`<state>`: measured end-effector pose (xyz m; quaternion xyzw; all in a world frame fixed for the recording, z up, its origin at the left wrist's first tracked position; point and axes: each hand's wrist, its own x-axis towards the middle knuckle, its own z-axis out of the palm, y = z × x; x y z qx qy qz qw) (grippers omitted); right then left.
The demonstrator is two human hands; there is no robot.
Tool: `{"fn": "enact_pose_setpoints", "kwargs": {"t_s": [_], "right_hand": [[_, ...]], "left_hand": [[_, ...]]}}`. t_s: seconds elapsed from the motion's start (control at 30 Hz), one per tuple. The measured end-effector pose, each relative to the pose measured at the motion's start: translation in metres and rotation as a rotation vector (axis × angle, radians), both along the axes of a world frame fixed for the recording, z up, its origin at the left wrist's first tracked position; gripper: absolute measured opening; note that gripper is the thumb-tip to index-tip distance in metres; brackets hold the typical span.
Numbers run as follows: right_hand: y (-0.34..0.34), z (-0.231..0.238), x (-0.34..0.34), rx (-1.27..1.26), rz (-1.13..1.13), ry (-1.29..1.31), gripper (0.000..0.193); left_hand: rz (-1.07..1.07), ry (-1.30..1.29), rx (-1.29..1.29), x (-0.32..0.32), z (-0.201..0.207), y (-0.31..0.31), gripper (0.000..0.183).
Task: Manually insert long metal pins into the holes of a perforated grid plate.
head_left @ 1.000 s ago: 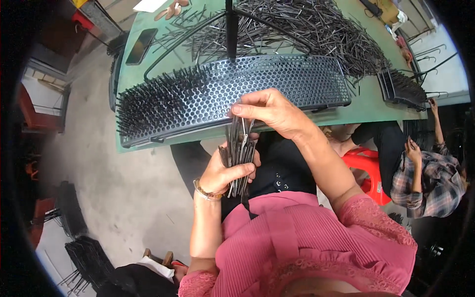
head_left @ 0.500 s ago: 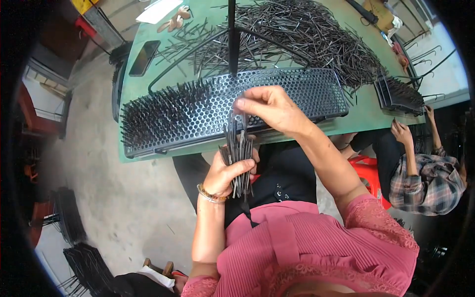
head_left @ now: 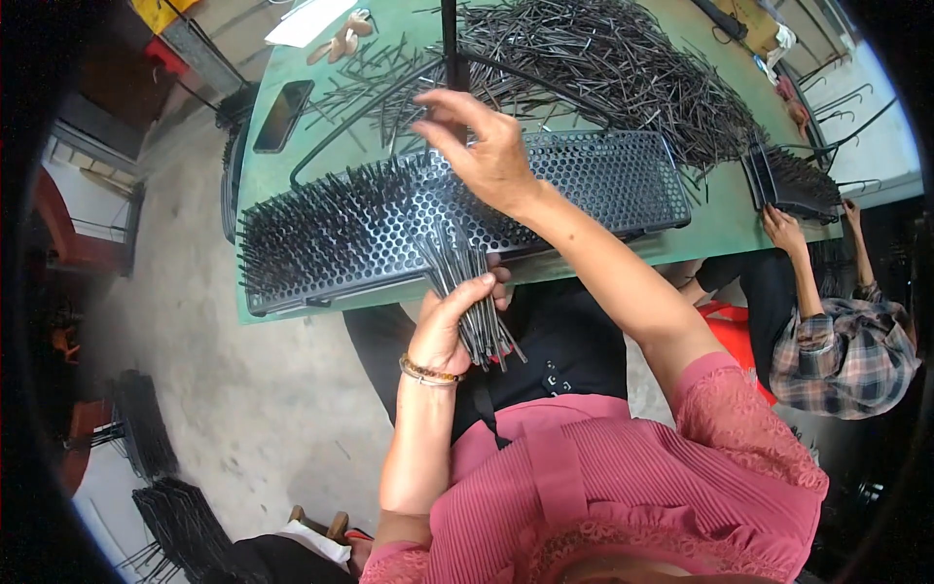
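My left hand (head_left: 446,326) is closed around a bundle of thin dark strips (head_left: 467,292), their upper ends fanned out toward the board. My right hand (head_left: 482,151) is over the far edge of the perforated black board (head_left: 574,190), just right of the filled part. Its thumb and forefinger look apart, with no strip plainly between them; the fingertips are slightly blurred. Short black strips (head_left: 321,219) stand upright in the holes across the board's left half. The right half shows bare round holes. Part of the board's middle is hidden behind my right hand and the bundle.
A large heap of loose strips (head_left: 603,58) covers the far side of the green table (head_left: 263,185). A phone (head_left: 284,117) lies at the left. A black metal frame (head_left: 452,68) rises behind the board. At right, a co-worker's hand (head_left: 783,229) touches a smaller bristled board (head_left: 793,185).
My right hand has moved from the top of the bundle up and left to the board's far edge, and its fingers have parted. The bundle in my left hand has tilted.
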<state>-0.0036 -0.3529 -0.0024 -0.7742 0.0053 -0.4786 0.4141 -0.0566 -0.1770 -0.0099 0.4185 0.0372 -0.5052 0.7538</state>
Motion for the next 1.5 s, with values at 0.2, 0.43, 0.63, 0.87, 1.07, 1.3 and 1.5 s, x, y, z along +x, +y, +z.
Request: {"fn": "enact_pose_setpoints", "kwargs": {"t_s": [0.2,0.43,0.63,0.87,1.07,1.3,1.5], "right_hand": [[0.004,-0.009,0.004,-0.197,-0.028,0.004,0.025],[0.004,-0.022,0.003,-0.333,0.038,0.130,0.017],[0.010,0.004,-0.034,0.088,0.198,0.375,0.025],[0.013,0.009,-0.055,0.860,0.929,0.795,0.037],[0.008,0.016,-0.055,0.679,0.660,0.658,0.024],[-0.006,0.000,-0.022,0.221,0.025,0.162,0.022],[0.001,-0.006,-0.008,0.048,-0.021,0.148,0.015]], "left_hand": [[0.022,0.036,-0.003,-0.004,-0.002,0.007,0.036],[-0.016,-0.134,0.036,-0.013,0.006,0.011,0.036],[-0.096,-0.136,0.034,-0.005,0.003,0.022,0.039],[-0.254,-0.296,-0.024,0.000,0.013,0.029,0.040],[-0.286,-0.211,-0.015,-0.003,-0.001,0.026,0.042],[-0.064,-0.013,-0.045,-0.011,-0.005,0.014,0.041],[-0.032,0.057,-0.045,-0.013,-0.009,0.017,0.043]]}}
